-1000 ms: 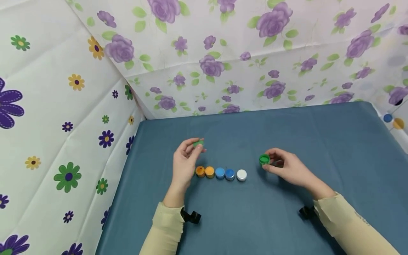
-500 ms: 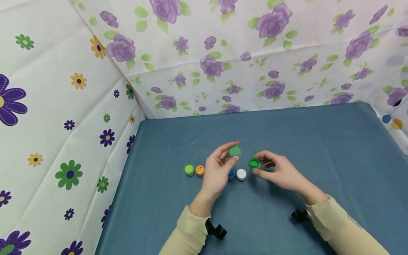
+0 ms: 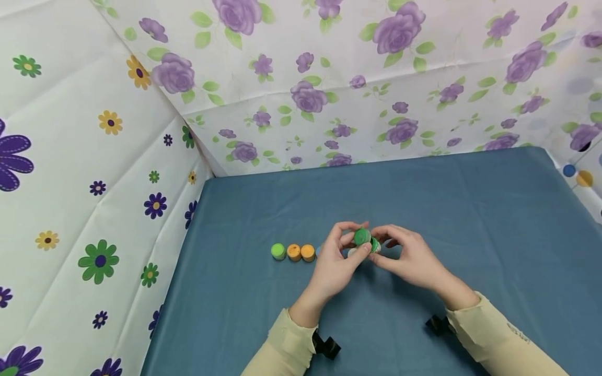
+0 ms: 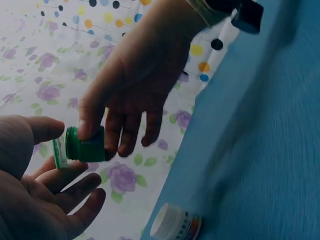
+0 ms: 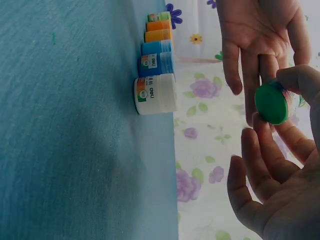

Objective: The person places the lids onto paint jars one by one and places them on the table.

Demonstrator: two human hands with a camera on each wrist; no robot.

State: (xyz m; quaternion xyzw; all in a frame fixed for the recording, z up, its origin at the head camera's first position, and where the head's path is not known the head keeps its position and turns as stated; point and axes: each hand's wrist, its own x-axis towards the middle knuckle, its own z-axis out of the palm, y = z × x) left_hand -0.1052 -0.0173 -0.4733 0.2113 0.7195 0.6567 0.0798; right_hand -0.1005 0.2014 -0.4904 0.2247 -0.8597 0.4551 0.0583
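Observation:
My left hand (image 3: 334, 266) pinches a green lid (image 3: 361, 236) between thumb and fingers. Close to its right, my right hand (image 3: 416, 260) grips a small green paint jar (image 3: 375, 245), which stands uncovered. The left wrist view has the lid (image 4: 60, 152) upright right at the mouth of the jar (image 4: 90, 145); whether they touch I cannot tell. The jar's green base (image 5: 271, 103) faces the right wrist camera. Both hands are raised above the table, and the left one hides part of the jar row in the head view.
On the blue tablecloth (image 3: 226, 308), a row holds a light green jar (image 3: 278, 251), two orange jars (image 3: 308, 253), a light blue jar (image 5: 156, 47), a dark blue jar (image 5: 156, 64) and a white jar (image 5: 155, 94). Flowered cloth walls (image 3: 282, 141) border the back and left.
The left hand has moved right with the lid, from above the row's left end to the jar. The right hand has shifted slightly left, bringing lid and jar together.

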